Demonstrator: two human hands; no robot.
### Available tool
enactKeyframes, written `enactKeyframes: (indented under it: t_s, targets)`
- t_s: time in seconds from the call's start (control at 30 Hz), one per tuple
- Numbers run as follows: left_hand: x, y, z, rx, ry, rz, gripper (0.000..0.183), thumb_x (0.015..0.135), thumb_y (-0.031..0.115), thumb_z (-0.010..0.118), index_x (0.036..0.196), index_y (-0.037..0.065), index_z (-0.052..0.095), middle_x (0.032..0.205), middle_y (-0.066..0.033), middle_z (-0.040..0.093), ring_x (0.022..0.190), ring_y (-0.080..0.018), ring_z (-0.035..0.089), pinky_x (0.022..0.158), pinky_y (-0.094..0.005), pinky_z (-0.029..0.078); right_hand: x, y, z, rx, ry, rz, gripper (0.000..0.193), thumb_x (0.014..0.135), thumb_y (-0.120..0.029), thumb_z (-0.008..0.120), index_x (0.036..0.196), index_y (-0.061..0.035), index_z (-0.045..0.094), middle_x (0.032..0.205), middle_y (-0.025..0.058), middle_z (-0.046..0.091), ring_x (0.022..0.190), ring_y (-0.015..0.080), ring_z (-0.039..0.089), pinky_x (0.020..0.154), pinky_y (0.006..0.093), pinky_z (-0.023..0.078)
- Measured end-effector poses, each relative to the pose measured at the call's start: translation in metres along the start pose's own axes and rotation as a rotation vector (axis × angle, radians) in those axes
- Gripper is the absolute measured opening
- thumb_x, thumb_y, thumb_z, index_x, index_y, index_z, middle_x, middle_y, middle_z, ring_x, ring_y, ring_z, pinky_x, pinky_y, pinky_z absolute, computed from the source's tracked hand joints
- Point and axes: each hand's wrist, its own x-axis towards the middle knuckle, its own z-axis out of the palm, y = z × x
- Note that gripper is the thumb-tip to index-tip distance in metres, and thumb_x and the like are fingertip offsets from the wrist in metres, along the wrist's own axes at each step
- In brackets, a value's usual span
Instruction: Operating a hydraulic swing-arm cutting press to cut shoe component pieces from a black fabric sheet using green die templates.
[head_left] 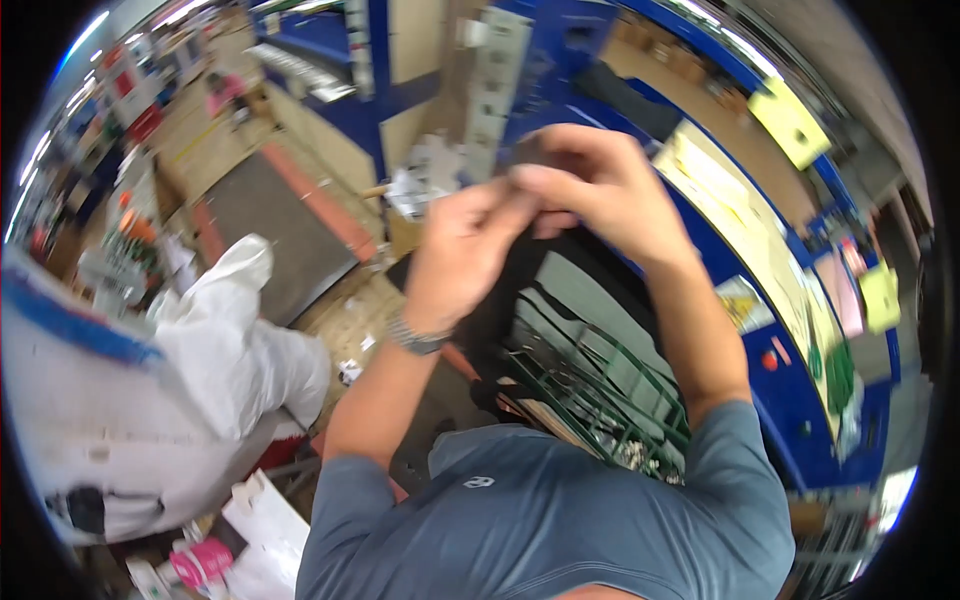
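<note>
Both hands are raised and brought together in the upper middle, fingertips touching. My left hand (462,245), with a metal-band watch (418,336) on its wrist, has its fingers pinched. My right hand (605,190) bends over from the other side, thumb and fingers closed against the left fingertips. A dark piece shows at the fingertips, but blur and the fingers hide what it is. Black cloth (520,290) shows just below the hands; whether they grip it is unclear. Beneath it stands a green wire-sided cart (600,385) with small items inside.
At right is a blue workbench (770,370) with yellow sheets (715,180) on top. White cloth (235,340) drapes over a bulky form at left. A dark mat with orange edges (275,235) lies on the floor beyond. White paper scraps (430,175) sit near a blue frame.
</note>
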Motion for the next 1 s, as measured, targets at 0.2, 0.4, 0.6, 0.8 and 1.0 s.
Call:
enactKeyframes:
  t_s: [0.2,0.4,0.6,0.8,1.0]
  targets:
    - [-0.031,-0.005,-0.024,-0.242,0.052,-0.035,0.029,0.111,0.007,0.059,0.129,-0.015,0.066,0.121,-0.0190,0.075,0.108,-0.0264,0.076,0.101,-0.0400,0.062,-0.002,-0.005,0.029,0.201,-0.004,-0.081,0.038,0.092,-0.013,0.086,0.118,0.0094,0.069,0.088,0.0038,0.065,0.073,0.0127,0.071,0.058,0.0286,0.065]
    - [-0.046,-0.003,-0.017,0.026,0.092,-0.031,0.022,0.110,0.007,0.063,0.124,-0.007,0.071,0.107,-0.0052,0.075,0.091,-0.0067,0.067,0.080,-0.0234,0.052,-0.025,0.011,0.029,0.142,0.012,-0.134,0.024,0.093,-0.013,0.085,0.105,0.0054,0.076,0.092,0.0041,0.070,0.071,0.0118,0.072,0.058,0.0251,0.057]
    - [-0.081,0.017,-0.017,0.138,-0.191,-0.043,0.052,0.101,0.018,0.075,0.142,-0.008,0.058,0.125,-0.0153,0.074,0.114,-0.0192,0.070,0.099,-0.0333,0.055,-0.067,-0.011,0.016,-0.085,-0.026,-0.378,0.019,0.094,-0.010,0.082,0.107,0.0030,0.075,0.086,0.0086,0.072,0.067,0.0117,0.072,0.059,0.0280,0.055]
    - [-0.132,-0.027,0.017,-0.186,-0.371,-0.308,0.079,0.096,0.029,0.076,0.153,-0.012,0.039,0.145,-0.0267,0.064,0.136,-0.0364,0.062,0.118,-0.0487,0.046,-0.086,-0.023,-0.004,-0.231,0.085,-0.754,0.019,0.094,-0.014,0.076,0.106,0.0002,0.074,0.082,0.0216,0.072,0.079,0.0349,0.076,0.070,0.0415,0.058]
    - [-0.193,-0.058,0.092,-0.205,-0.215,-0.232,0.065,0.098,0.028,0.073,0.148,-0.006,0.050,0.132,-0.0182,0.070,0.131,-0.0323,0.064,0.117,-0.0469,0.045,-0.109,-0.009,-0.007,-0.011,-0.187,-0.693,0.019,0.096,-0.014,0.076,0.104,0.0028,0.072,0.077,0.0132,0.071,0.065,0.0175,0.062,0.062,0.0342,0.051]
